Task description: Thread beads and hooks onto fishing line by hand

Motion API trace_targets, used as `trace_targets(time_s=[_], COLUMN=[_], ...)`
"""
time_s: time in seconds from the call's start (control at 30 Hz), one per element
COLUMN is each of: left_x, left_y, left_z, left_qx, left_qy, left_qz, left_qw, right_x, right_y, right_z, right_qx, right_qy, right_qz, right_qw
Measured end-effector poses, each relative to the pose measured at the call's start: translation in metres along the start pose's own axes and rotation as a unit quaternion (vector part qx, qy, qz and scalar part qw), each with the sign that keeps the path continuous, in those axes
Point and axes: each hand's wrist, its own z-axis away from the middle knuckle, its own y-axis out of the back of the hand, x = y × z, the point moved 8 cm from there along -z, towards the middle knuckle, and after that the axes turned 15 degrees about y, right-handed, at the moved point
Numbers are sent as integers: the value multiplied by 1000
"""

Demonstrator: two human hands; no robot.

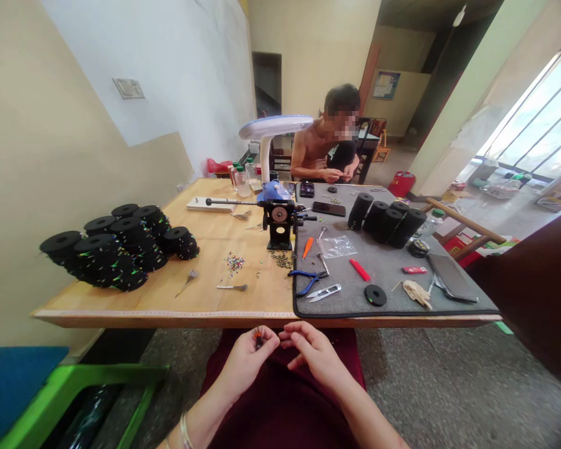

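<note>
Over my lap, just in front of the table edge, my left hand (251, 353) is closed on a small black-and-orange piece (258, 337), mostly hidden by the fingers. My right hand (312, 349) meets it from the right, with bent fingers drawn together at the left thumb tip. Anything thin between those fingertips is too small to make out. On the grey mat (336, 305) beyond lie white thread snips (325, 293), blue-handled pliers (308, 280) and a black foam disc (375, 295). A brush-like bundle (232, 287) rests on the wood nearby.
Stacked black foam spools (100, 249) with coloured bits fill the table's left. More black rolls (388, 218) stand on the mat. A black winding device (279, 224) and a lamp (275, 128) occupy the middle. Another person (325, 149) sits opposite. A green stool (107, 374) is at lower left.
</note>
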Motion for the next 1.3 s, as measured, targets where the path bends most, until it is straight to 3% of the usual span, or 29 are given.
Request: trace_targets(time_s=[0.13,0.23,0.33,0.47,0.6,0.7,0.8,1.03,1.3], left_x=[10,15,17,32,60,71,74,87,124], left_y=[1,2,3,8,16,18,18,17,63], left_z=[4,6,4,-3,-18,-39,-58,-68,-71], left_qx=[16,27,28,53,118,161,179,194,233], left_qy=[-38,-55,-63,-102,-154,-125,-96,-98,-109], left_qz=[-64,-94,-121,-194,-341,-476,-527,-538,-509], left_qw=[997,994,990,974,920,856,825,814,821], right_x=[4,11,11,10,15,19,26,35,32], right_y=[-15,-19,-17,-8,4,10,16,24,16], right_z=[-7,-8,-8,-8,-9,-8,-7,-6,-5], right_qx=[-40,-53,-45,-3,39,58,80,94,66], right_qy=[-22,-28,-1,29,31,41,41,33,20], right_qz=[-3,56,116,98,27,-1,-20,-49,-54], right_qw=[999,997,992,995,998,997,996,994,996])
